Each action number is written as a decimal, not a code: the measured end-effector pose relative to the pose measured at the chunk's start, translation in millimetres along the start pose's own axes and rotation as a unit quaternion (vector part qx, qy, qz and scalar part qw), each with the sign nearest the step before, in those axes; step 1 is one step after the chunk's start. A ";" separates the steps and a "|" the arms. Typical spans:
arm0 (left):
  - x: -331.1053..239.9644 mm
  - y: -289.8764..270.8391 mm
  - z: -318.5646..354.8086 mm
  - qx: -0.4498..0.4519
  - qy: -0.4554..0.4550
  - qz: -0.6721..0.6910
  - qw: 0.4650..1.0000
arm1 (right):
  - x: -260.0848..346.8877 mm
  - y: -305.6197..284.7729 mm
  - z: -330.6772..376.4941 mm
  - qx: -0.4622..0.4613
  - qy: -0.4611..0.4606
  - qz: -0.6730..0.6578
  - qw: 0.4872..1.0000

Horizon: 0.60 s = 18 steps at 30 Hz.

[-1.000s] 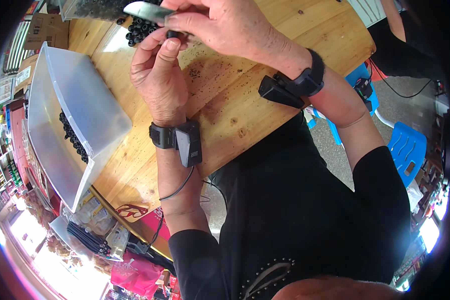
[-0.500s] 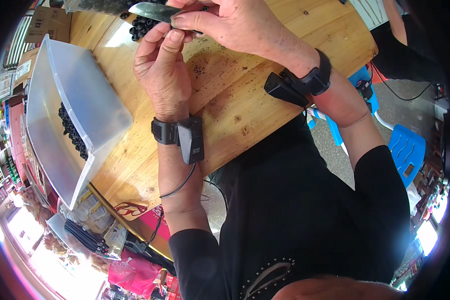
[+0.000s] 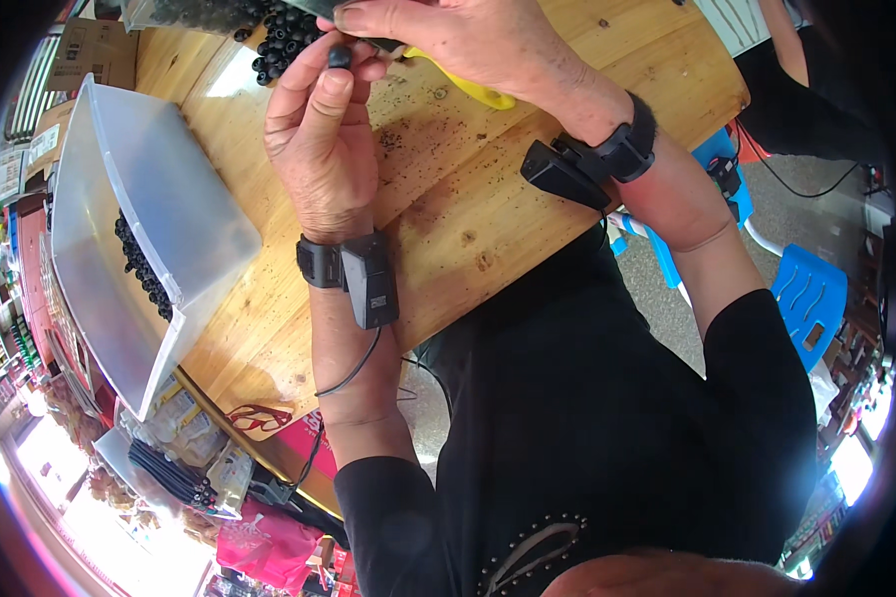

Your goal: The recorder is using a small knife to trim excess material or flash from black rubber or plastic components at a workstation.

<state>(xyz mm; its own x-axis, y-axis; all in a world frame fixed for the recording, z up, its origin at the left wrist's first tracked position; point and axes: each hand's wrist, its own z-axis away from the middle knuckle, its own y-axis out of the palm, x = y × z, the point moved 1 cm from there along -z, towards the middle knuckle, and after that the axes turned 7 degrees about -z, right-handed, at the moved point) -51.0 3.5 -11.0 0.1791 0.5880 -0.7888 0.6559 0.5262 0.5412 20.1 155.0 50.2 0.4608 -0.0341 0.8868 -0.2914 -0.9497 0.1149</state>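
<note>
Between the thumb and fingers of my left hand is a small round black piece, closely pinched. My right hand grips a knife, whose yellow handle shows below the palm. Its grey blade runs left above the left fingertips and is partly cut off by the upper edge. Just left of the fingers lies a pile of black pieces, several showing holes. Dark crumbs are scattered over the wooden table under my hands.
A translucent plastic bin leans at the left, with many black pieces inside. Another clear container stands at the top. A cardboard box is behind. Red-framed glasses rest near the table edge. A blue stool stands right.
My right hand has turned and shifted slightly, bringing the knife's yellow handle into view. The blade has moved up, and the black piece in my left fingertips now shows.
</note>
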 end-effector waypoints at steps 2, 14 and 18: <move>0.7 -0.2 -0.3 0.010 0.000 0.025 1.000 | 2.2 -1.5 0.4 -0.004 0.037 -0.062 0.997; 0.3 -0.5 0.1 0.036 -0.006 0.049 0.998 | 9.7 -3.2 1.2 0.031 0.054 -0.077 0.995; 0.1 -1.4 1.0 0.048 -0.007 0.042 0.998 | 7.2 -3.5 1.4 0.033 0.033 -0.072 0.996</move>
<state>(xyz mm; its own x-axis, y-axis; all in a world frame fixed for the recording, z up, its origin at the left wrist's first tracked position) -51.1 2.2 -12.1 0.2456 0.6185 -0.7464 0.7057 0.4138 0.5751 25.6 157.7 55.5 0.4380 0.1230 0.8905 -0.1691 -0.9616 0.2160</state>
